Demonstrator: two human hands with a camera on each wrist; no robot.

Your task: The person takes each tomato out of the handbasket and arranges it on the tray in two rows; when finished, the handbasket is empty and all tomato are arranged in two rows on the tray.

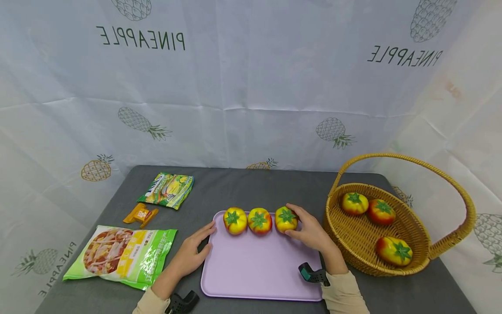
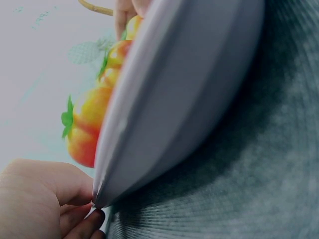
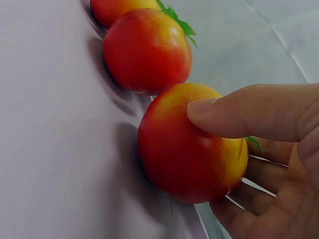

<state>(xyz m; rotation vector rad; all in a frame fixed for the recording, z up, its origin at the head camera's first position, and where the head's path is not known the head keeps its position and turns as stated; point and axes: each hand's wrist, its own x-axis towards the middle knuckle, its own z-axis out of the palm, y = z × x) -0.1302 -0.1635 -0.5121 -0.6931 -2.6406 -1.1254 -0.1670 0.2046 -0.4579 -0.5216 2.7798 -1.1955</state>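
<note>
Three yellow-and-red persimmons with green leafy tops line the far edge of a lilac tray (image 1: pixel 260 270): a left one (image 1: pixel 235 221), a middle one (image 1: pixel 260 221) and a right one (image 1: pixel 286 219). My right hand (image 1: pixel 311 229) grips the right persimmon, thumb on its near side and fingers round its outer side; the right wrist view shows this persimmon (image 3: pixel 184 149) close up. At the tray's left edge, my left hand (image 1: pixel 190 253) touches the rim with thumb and fingertips, near the far corner. Its fingers look fairly straight in the head view.
A wicker basket (image 1: pixel 364 264) with a tall handle stands at right, holding three more persimmons. On the left lie a green-and-white food bag (image 1: pixel 153 257), a small orange packet (image 1: pixel 141 215) and a green-yellow packet (image 1: pixel 167 190). A pineapple-print cloth (image 1: pixel 243 87) hangs behind the table.
</note>
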